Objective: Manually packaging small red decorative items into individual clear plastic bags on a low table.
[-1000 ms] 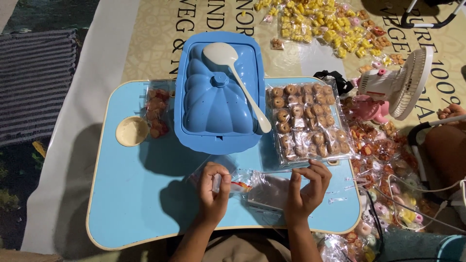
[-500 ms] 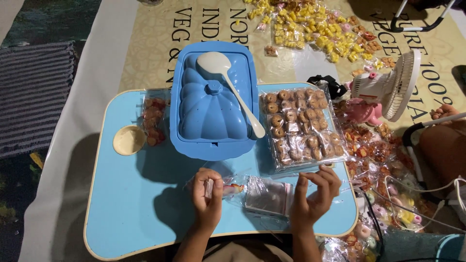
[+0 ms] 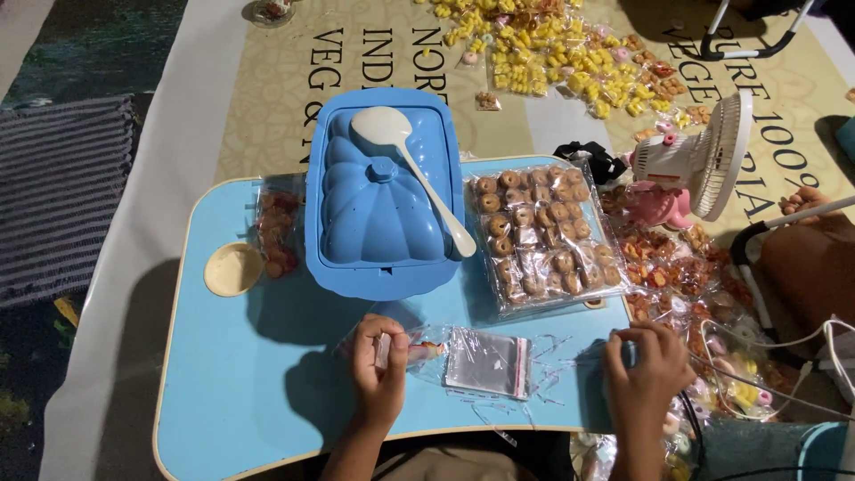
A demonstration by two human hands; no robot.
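My left hand (image 3: pixel 378 370), near desk's front edge, pinches small clear plastic packet with reddish sweet (image 3: pixel 419 349). My right hand (image 3: pixel 648 363), fingers curled at right edge of light-blue desk (image 3: pixel 240 374); whether grasping anything, cannot tell. Flat clear plastic pouch with pink strip (image 3: pixel 488 363) lies on desk between my hands. Blue lidded plastic box (image 3: pixel 383 200) behind, white spoon (image 3: pixel 405 165) on lid.

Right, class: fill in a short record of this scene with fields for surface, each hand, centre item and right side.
Surface: light blue lap table
Left hand: pinching a small clear packet
Right hand: at the table's right edge; grasp unclear
Centre item: blue lidded container with white spoon lying on top
Right side: tray of small ring biscuits, pink fan
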